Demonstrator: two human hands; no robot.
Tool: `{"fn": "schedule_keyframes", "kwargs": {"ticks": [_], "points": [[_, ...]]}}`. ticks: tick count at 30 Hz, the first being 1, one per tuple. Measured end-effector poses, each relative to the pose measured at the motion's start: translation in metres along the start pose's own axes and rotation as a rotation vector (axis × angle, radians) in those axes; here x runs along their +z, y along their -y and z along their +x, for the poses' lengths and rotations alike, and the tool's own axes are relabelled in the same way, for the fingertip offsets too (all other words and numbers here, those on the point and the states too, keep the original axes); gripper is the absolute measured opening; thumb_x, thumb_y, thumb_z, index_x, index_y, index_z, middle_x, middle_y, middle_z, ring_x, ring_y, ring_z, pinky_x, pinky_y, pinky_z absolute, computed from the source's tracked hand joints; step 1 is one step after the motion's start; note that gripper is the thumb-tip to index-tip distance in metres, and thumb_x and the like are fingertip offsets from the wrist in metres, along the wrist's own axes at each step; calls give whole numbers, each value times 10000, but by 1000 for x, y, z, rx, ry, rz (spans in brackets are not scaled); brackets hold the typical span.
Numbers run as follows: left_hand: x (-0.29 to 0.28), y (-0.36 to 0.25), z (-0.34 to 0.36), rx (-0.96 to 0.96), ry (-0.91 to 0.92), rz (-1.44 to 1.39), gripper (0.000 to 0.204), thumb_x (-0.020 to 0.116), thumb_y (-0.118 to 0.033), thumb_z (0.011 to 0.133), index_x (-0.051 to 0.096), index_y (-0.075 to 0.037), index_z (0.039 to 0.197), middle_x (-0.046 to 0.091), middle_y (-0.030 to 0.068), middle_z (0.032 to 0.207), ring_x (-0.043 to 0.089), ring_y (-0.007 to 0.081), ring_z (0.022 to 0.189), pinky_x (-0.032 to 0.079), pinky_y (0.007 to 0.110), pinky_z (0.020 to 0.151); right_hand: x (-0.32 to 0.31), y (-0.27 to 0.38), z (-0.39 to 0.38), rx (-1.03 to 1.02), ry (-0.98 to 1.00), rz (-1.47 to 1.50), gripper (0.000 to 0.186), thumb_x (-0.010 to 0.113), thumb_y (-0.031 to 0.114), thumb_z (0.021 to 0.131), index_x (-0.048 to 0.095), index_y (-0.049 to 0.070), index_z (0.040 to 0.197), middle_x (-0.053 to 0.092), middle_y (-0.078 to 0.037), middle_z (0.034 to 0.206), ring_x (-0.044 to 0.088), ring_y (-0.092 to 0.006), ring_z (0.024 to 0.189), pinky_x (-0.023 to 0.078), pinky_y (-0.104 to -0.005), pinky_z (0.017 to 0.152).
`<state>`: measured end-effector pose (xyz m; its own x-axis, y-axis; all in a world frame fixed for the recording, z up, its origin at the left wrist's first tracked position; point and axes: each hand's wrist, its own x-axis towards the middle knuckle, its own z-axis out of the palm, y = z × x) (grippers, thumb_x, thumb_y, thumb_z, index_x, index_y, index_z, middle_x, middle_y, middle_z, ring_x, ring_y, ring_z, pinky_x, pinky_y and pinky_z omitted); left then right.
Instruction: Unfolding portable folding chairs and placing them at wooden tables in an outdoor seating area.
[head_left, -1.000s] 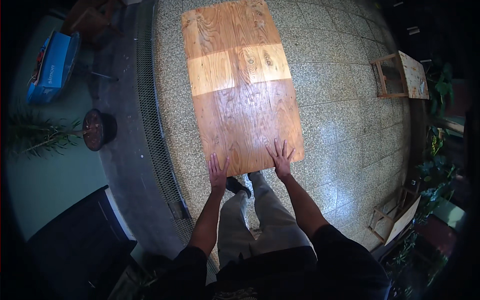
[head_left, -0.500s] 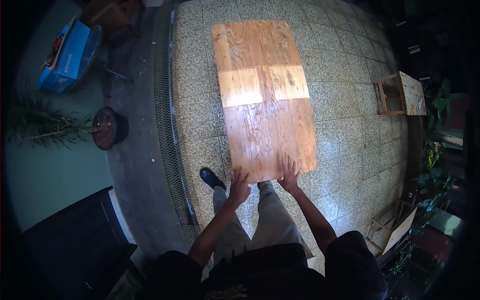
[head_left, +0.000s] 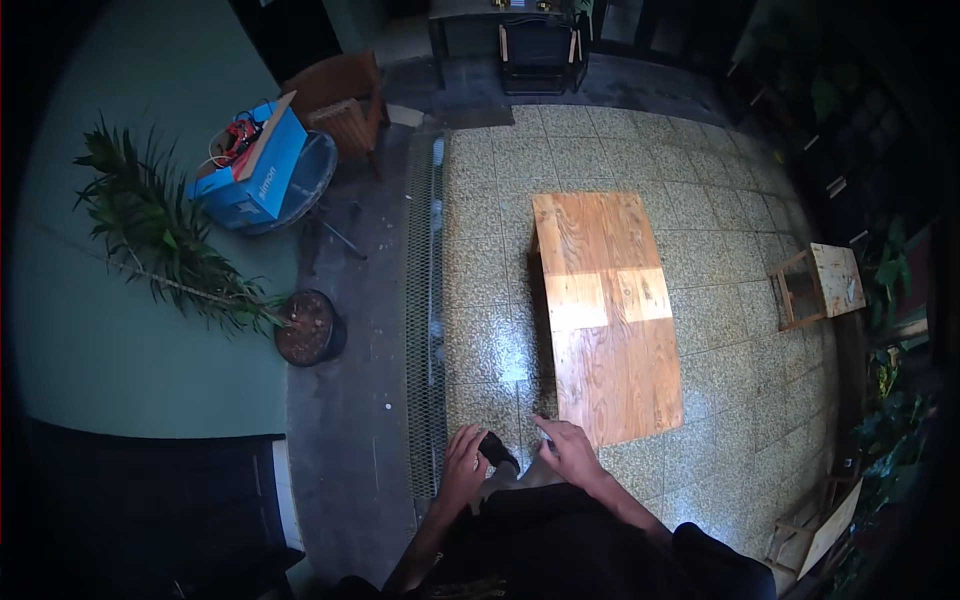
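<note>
A wooden table (head_left: 617,365) with a pale band across its brown plank top stands in front of me, a little to the right. My left hand (head_left: 463,465) hangs over my dark shoe, apart from the table, its fingers loosely bent and apart with nothing seen in them. Beside the table's near left corner is my right hand (head_left: 570,450), its index finger stretched out to the left and the other fingers partly curled. A small pale spot shows by its fingers, too small to name. No contact between that hand and the tabletop is visible.
At left stand a potted plant (head_left: 310,328) and a round table (head_left: 318,170) bearing a blue box (head_left: 265,180). A wooden chair (head_left: 350,105) is behind. Small wooden stools (head_left: 836,280) line the right. A metal floor grate (head_left: 422,300) runs along the tiles (head_left: 490,270).
Both hands have come off the table's near edge and drawn back toward my body. My view has lifted and turned left, so the table appears farther right and the back of the room shows.
</note>
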<state>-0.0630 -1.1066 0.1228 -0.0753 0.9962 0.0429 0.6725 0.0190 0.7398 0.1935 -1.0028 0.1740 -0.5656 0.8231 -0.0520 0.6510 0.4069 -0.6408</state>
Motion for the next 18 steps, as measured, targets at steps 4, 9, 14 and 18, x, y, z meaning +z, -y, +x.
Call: {"fn": "schedule_keyframes", "kwargs": {"ticks": [4, 9, 14, 18], "points": [[-57, -16, 40, -25, -43, 81, 454, 723, -147, 914, 686, -67, 1360, 653, 164, 1430, 599, 383, 1332, 451, 523, 1142, -20, 27, 40, -8, -28, 46, 540, 754, 92, 900, 652, 57, 1429, 707, -168, 1295, 679, -377, 1153, 542, -446, 1041], [-104, -44, 134, 7, -71, 164, 448, 746, -182, 905, 682, -66, 1334, 668, 140, 1332, 632, 366, 1199, 501, 520, 1021, -51, 35, 119, -91, -321, -57, 504, 761, 159, 921, 658, 76, 1407, 700, -166, 1214, 666, -351, 1105, 545, -454, 953], [-125, -39, 243, 84, -76, 100, 449, 782, -206, 873, 647, -75, 1279, 657, 125, 1248, 641, 342, 1153, 540, 469, 932, -72, 24, 203, 45, -403, 54, 424, 780, 168, 911, 662, 51, 1300, 668, -148, 1149, 648, -348, 1075, 528, -474, 941], [-150, -36, 351, 165, -26, 147, 463, 790, -222, 856, 619, -59, 1254, 639, 123, 1224, 628, 335, 1140, 534, 475, 923, -91, 2, 287, 111, -436, 206, 375, 812, 213, 867, 621, 39, 1138, 580, -164, 1077, 581, -370, 1056, 496, -496, 933]]}}
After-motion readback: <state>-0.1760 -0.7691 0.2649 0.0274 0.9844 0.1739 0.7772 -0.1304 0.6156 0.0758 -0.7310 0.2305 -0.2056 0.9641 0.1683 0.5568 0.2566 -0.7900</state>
